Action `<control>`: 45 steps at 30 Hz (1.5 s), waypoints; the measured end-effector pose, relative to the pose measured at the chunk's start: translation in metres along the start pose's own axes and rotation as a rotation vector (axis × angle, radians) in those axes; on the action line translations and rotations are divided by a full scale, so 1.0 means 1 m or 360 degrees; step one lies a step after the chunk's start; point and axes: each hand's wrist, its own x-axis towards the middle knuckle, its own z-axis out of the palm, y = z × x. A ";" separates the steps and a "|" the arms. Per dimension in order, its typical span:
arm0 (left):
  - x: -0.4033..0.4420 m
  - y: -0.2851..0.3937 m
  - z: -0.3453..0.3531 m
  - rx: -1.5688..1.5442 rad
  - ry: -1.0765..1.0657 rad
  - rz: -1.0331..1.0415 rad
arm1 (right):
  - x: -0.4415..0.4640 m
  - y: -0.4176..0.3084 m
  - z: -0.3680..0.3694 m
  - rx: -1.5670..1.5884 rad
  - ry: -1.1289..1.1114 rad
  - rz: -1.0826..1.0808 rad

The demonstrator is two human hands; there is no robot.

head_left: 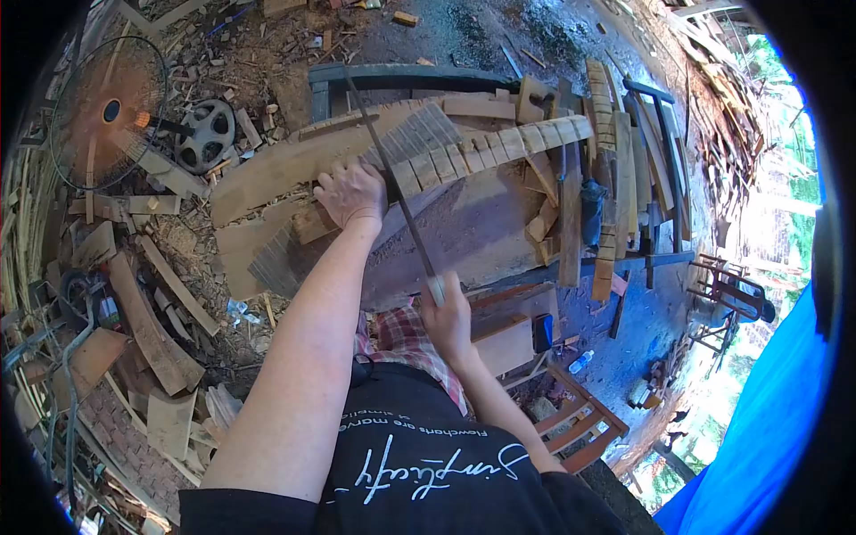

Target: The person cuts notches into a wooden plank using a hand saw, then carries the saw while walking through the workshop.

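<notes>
My right hand is wrapped round the grip of a long, thin saw, whose blade runs away from me to the far edge of the bench. The blade crosses a curved wooden piece that has several cuts along its length. My left hand lies with spread fingers on the wood just left of the blade. Under and beyond it is a grey, ridged board. A wide pale plank reaches out to the left of my left hand.
A fan stands at the upper left, beside a grey wheel. Long wooden pieces are stacked on the bench's right end. Curved boards lie at the lower left. A wooden chair is at the lower right.
</notes>
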 end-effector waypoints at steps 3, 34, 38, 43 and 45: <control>-0.003 -0.002 -0.001 0.0008 -0.0009 0.0020 | 0.041 -0.009 0.016 -0.0066 -0.0073 0.0103; 0.000 0.000 0.001 -0.0029 -0.0016 -0.0012 | -0.012 0.008 -0.002 0.0205 -0.0021 0.0119; -0.002 0.000 -0.002 -0.0049 0.0013 -0.0008 | -0.068 0.016 -0.020 0.0020 -0.0048 0.0284; 0.000 -0.002 0.001 0.0030 0.0003 0.0000 | 0.033 -0.008 0.017 0.0117 -0.0003 0.0087; 0.000 -0.001 0.001 0.0039 -0.0011 0.0012 | 0.049 -0.012 0.022 0.0046 0.0053 -0.0023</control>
